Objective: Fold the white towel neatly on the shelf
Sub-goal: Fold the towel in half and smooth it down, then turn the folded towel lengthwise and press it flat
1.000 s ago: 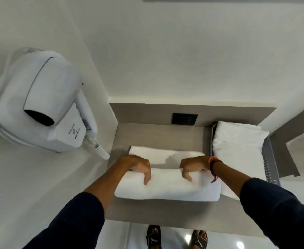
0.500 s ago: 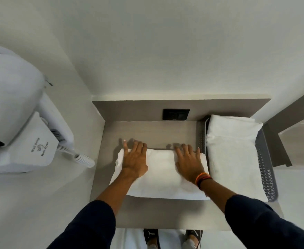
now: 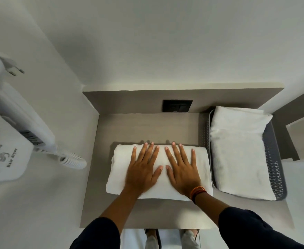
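Observation:
A white towel (image 3: pixel 119 169) lies folded into a thick rectangle on the grey-brown shelf (image 3: pixel 147 126). My left hand (image 3: pixel 144 168) rests flat on its left-centre, fingers spread and pointing away from me. My right hand (image 3: pixel 181 169), with an orange and red band at the wrist, lies flat on its right-centre in the same way. The two thumbs almost touch at the towel's middle. Neither hand grips the cloth; both palms press down on top of it.
A grey perforated basket (image 3: pixel 275 169) holding another folded white towel (image 3: pixel 237 151) stands against the towel's right edge. A black wall socket (image 3: pixel 177 105) sits on the back panel. A white wall-hung hair dryer (image 3: pixel 7 141) with coiled cord projects from the left wall.
A second ago both hands curled over a rolled front fold. They then laid the towel flat, and now the palms have slid closer together at its middle.

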